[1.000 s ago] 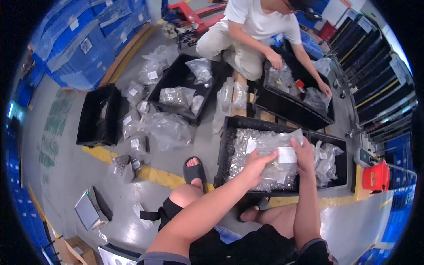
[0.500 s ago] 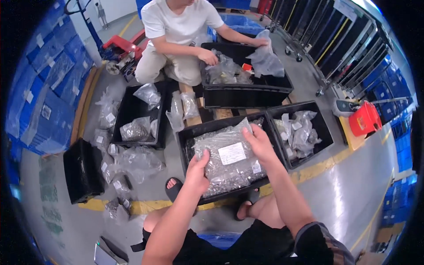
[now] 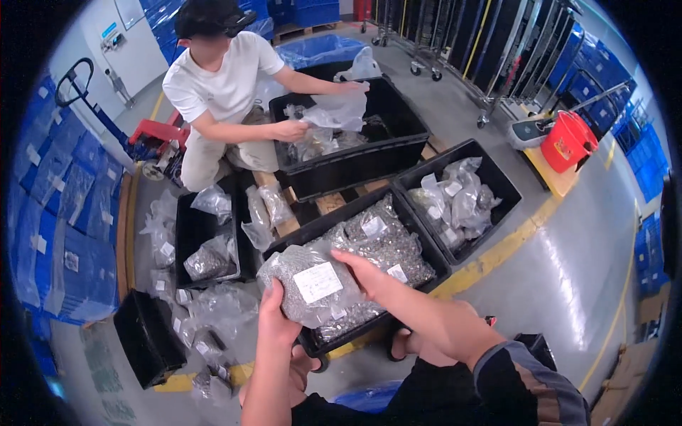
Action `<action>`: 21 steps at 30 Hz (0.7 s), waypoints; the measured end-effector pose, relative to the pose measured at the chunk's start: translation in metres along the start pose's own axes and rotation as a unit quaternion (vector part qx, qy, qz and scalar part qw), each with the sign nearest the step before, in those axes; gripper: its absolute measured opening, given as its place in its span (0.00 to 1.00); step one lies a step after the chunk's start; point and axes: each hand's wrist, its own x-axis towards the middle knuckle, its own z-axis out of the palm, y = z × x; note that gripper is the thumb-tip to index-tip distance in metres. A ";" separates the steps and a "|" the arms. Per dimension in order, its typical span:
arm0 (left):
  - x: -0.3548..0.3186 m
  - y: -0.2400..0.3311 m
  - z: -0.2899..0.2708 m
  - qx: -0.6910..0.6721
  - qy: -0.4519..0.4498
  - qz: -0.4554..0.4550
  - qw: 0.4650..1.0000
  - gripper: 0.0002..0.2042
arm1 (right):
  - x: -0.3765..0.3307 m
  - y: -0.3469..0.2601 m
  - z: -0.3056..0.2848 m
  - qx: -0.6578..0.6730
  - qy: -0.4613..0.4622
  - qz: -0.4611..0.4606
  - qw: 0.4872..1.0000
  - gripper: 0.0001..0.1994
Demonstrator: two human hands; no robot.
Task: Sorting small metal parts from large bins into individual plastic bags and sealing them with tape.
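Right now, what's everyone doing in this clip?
The person's left hand and right hand hold a clear bag of small grey pieces over a black bin holding similar bags. A co-worker in a white shirt handles a loose plastic bag over another black bin. More bags lie on the floor at left.

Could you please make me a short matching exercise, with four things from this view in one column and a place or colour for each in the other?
Things
1. labelled bag
2. bucket
3. stack of boxes at the far left
4. co-worker's shirt

Places and colours
A. white
B. on the yellowish board at the right
C. between the left hand and the right hand
D. blue

Right pairs: 1-C, 2-B, 3-D, 4-A
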 end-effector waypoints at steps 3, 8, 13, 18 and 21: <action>0.002 0.000 -0.008 0.026 0.002 -0.004 1.000 0.24 | 0.001 0.003 0.006 0.033 -0.001 -0.017 0.999 0.24; 0.005 0.010 -0.018 0.045 0.076 -0.013 0.996 0.19 | -0.016 -0.013 0.021 -0.014 0.028 -0.081 0.996 0.29; -0.002 0.021 -0.024 0.069 0.076 -0.017 0.995 0.20 | -0.019 -0.016 0.017 -0.041 0.027 -0.073 0.996 0.31; 0.004 0.011 -0.037 0.059 0.107 -0.062 0.991 0.20 | -0.021 -0.021 0.008 -0.083 0.036 -0.048 0.995 0.24; 0.004 0.005 -0.065 0.077 0.115 -0.068 0.988 0.22 | -0.022 -0.016 0.007 -0.071 0.037 -0.073 0.994 0.22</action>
